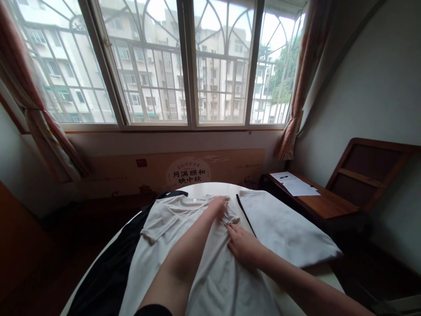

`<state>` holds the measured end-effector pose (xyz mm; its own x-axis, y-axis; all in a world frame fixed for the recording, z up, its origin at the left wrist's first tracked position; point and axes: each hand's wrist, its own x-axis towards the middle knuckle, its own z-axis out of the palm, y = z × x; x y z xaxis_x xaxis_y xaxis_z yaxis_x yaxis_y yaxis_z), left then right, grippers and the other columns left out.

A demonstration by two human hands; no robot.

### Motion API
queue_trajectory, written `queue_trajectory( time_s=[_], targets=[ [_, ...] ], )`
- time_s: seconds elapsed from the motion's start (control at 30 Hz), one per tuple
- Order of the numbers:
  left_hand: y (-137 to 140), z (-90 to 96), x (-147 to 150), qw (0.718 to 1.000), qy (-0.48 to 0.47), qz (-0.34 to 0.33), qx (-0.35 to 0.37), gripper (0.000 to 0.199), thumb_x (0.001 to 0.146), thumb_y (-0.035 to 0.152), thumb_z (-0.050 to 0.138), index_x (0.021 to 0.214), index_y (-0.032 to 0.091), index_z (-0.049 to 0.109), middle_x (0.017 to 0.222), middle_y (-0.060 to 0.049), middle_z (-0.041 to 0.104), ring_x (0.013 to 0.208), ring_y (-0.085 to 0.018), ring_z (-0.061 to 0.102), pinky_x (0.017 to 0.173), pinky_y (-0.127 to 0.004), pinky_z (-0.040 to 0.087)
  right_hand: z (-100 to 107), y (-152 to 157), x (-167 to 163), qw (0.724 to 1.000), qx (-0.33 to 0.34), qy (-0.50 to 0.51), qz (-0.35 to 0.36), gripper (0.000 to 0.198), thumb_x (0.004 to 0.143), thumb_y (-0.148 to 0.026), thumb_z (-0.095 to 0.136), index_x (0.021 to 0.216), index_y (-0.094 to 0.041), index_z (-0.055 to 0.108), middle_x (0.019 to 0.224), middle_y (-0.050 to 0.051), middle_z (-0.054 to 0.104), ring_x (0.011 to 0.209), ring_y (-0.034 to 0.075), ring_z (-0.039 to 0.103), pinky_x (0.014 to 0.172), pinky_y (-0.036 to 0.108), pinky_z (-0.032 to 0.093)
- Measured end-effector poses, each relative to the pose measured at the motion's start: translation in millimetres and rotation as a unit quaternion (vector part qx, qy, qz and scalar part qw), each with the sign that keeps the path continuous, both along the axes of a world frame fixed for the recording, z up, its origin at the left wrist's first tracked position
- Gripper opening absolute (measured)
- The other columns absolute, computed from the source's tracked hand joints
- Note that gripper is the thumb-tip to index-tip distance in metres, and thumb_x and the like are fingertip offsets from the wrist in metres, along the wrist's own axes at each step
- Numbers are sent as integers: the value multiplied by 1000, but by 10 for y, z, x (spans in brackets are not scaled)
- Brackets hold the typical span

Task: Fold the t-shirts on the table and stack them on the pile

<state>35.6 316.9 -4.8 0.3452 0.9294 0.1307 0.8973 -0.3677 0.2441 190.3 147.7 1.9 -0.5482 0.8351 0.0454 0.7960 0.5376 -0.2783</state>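
Quick headcount first: one white T-shirt [213,267] laid out on one round white surface [210,188], collar at the far end, right in front and under both arms. Also one black garment [108,263] running along the T-shirt's left edge, plus one folded white cloth [283,228] with a dark edge just to the right. So three fabric items total, as far as can be seen.

Now the pose. Two hands, both over at the right sleeve [234,218] of the shirt, pretty close together. Left hand [219,204] farther out, at the shoulder end, with the forearm slanting up from the bottom across the shirt's front. Fingers bent and a bit blurry, so can't tell if actually pinching the fabric. Right hand [243,243] nearer, coming in from the lower right, back of the hand up, fingers held near each other with the tips at the bunched sleeve edge. Can't tell there either whether pinching or just pressing.

Off to the right: one wooden surface [338,207] with white paper [297,186] and one pen [283,177] on top. Two curtains [289,134], one per side of the window [158,87].
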Motion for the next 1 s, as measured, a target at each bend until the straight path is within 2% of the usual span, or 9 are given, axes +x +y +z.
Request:
queue_trajectory(
  time_s=[0.23, 0.33, 0.43, 0.53, 0.7, 0.77, 0.83, 0.9, 1.0],
  targets=[
    [101, -179, 44, 1000, 26, 5, -9, 55, 101, 46, 46, 151, 24, 45, 160, -13, 41, 149, -32, 34, 122, -61, 18, -66, -3, 102, 995, -24, -77, -62, 67, 98, -35, 43, 153, 4, 39, 157, 28, 33, 149, 40, 33, 123, 51, 30],
    [65, -177, 42, 999, 33, 8, -20, 57, 101, 47, 40, 155, 26, 40, 164, -12, 34, 152, -31, 29, 123, -59, 14, -75, -16, 106, 994, -21, -83, -71, 65, 98, -31, 43, 153, 2, 41, 156, 28, 34, 148, 41, 35, 121, 56, 30],
    [-66, -33, 34, 999, 32, 20, -18, 60, 102, 47, 37, 156, 21, 38, 165, -17, 30, 153, -34, 26, 123, -59, 17, -9, -141, 131, 997, -6, -58, -57, 66, 95, -30, 47, 156, -4, 38, 159, 22, 33, 151, 38, 31, 125, 56, 24],
    [-380, 273, -58, 1000, 25, 18, -3, 62, 102, 44, 40, 156, 14, 37, 166, -20, 25, 154, -35, 22, 123, -57, 19, 117, -441, 284, 1000, -1, -10, -15, 70, 94, -31, 51, 158, -11, 35, 163, 15, 29, 154, 35, 25, 127, 54, 21],
    [-1412, 992, -564, 999, 11, -39, 7, 46, 95, 36, 56, 139, 23, 60, 159, -10, 44, 145, -27, 42, 120, -38, 31, 150, -1166, 942, 998, -16, 60, 18, 62, 97, -38, 51, 157, -29, 38, 164, 5, 28, 155, 31, 24, 128, 56, 22],
    [-1942, 1268, -871, 997, -17, -67, -32, 32, 95, 38, 55, 120, 26, 71, 133, -5, 67, 122, -23, 61, 109, -31, 42, 52, -1475, 1272, 997, -30, 70, -6, 57, 98, -43, 51, 154, -36, 43, 164, 1, 29, 155, 31, 23, 127, 58, 24],
    [-2503, 1470, -1195, 993, -47, -28, -103, 25, 91, 40, 58, 100, 26, 77, 102, -3, 75, 99, -22, 68, 95, -28, 49, -71, -1783, 1574, 996, -53, 69, -35, 53, 96, -50, 53, 148, -42, 50, 163, -2, 31, 154, 32, 25, 125, 58, 29],
    [-3081, 1553, -1499, 987, -68, 29, -145, 23, 85, 44, 61, 88, 28, 77, 90, -2, 75, 88, -22, 68, 83, -26, 51, -171, -2079, 1812, 992, -89, 74, -48, 51, 92, -55, 58, 143, -46, 55, 160, -3, 35, 151, 34, 30, 123, 57, 36],
    [-3934, 1425, -1829, 969, -126, 144, -159, 28, 78, 51, 64, 87, 30, 78, 88, -2, 76, 82, -23, 68, 74, -27, 53, -238, -2461, 2003, 984, -146, 92, -29, 49, 86, -54, 67, 134, -55, 59, 154, -4, 44, 146, 33, 38, 119, 53, 44]
  ],
)
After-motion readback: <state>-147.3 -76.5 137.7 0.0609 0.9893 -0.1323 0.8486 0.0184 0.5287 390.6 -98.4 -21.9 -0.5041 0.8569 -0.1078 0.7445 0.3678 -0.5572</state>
